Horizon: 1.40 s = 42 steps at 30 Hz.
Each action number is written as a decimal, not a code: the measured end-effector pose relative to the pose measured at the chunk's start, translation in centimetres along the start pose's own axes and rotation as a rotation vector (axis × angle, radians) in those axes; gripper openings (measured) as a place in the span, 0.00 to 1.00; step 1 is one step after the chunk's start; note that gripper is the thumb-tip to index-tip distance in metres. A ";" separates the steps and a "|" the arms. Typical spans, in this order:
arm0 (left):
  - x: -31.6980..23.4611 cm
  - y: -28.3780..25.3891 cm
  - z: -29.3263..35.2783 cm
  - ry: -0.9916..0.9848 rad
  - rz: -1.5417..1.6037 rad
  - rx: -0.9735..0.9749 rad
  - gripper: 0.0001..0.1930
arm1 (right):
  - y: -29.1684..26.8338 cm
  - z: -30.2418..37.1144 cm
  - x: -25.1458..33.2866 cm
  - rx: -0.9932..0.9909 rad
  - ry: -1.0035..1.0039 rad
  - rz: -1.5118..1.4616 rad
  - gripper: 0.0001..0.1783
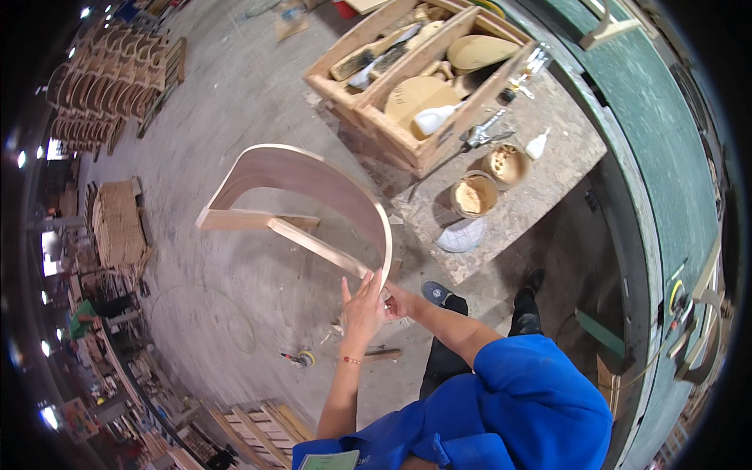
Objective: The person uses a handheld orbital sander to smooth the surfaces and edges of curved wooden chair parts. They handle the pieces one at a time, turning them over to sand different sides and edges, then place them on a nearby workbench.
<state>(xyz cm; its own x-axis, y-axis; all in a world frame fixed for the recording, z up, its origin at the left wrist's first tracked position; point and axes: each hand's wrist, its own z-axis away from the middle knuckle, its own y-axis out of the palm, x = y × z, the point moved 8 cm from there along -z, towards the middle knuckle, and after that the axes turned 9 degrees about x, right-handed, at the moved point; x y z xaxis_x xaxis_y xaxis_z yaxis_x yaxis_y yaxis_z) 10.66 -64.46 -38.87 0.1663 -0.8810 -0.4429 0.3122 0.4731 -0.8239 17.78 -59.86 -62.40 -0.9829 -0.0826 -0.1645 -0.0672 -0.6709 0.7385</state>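
Concrete floor (pixel 274 321) spreads through a workshop where racks of curved wooden frames (pixel 113 78) stand at the far left and a long green counter (pixel 650 133) runs down the right. Near the middle, a person in a blue shirt (pixel 540 392) leans over a bent wooden frame (pixel 313 172), its broad arc curving away and straight bars joined across its open side. The left hand (pixel 363 317), a bracelet (pixel 350 360) at its wrist, lies against the frame's near end, fingers fairly straight and slightly parted. The right hand (pixel 398 304) is just beside it at the same end, fingers bent; whether it grips anything cannot be told. Ahead and to the right, a low, mottled counter (pixel 564 160) carries a divided wooden box (pixel 368 125) with brushes (pixel 352 64) and a white bottle (pixel 435 118) inside. Next to the box are a metal tool (pixel 487 129), a smaller bottle (pixel 537 144) and two tubs (pixel 492 188), one with pale paste (pixel 471 196). A disc-shaped power tool (pixel 300 359) rests on the floor nearby.
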 end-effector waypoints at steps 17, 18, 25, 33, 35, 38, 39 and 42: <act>-5.8 -0.3 -0.6 0.168 -0.189 0.301 0.29 | -31.6 40.8 6.7 -0.648 -0.904 -0.167 0.10; -6.3 -0.2 -0.7 0.124 -0.228 0.302 0.30 | -33.8 44.5 7.2 -0.581 -1.125 -0.324 0.08; -10.8 0.1 -1.2 -0.215 -0.120 0.234 0.33 | -46.2 60.5 8.1 -0.886 -1.630 -0.958 0.12; -13.3 0.0 -2.2 -0.283 -0.295 0.488 0.17 | -46.7 61.0 5.0 -0.797 -1.212 -0.752 0.16; -13.4 0.0 -1.3 -0.212 -0.403 0.539 0.14 | -42.7 61.6 4.5 -0.645 -1.067 -0.310 0.16; -12.5 0.3 -0.5 -0.228 -0.532 0.567 0.16 | -38.4 67.1 2.6 -0.650 -0.917 0.051 0.10; -12.1 0.8 0.0 -0.241 -0.584 0.553 0.16 | -37.5 70.2 2.7 -0.686 -0.958 0.119 0.10; -12.4 1.3 0.2 -0.237 -0.697 0.555 0.18 | -39.3 79.2 3.4 -0.949 -1.161 0.066 0.11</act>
<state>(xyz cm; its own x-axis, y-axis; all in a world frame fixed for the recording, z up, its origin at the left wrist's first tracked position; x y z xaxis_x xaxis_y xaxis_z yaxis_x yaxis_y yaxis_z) 9.21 -52.92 -34.33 -0.0602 -0.9726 0.2245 0.8070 -0.1798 -0.5625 3.52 24.59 -40.22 -0.5954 0.1784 0.7834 -0.3329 -0.9422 -0.0385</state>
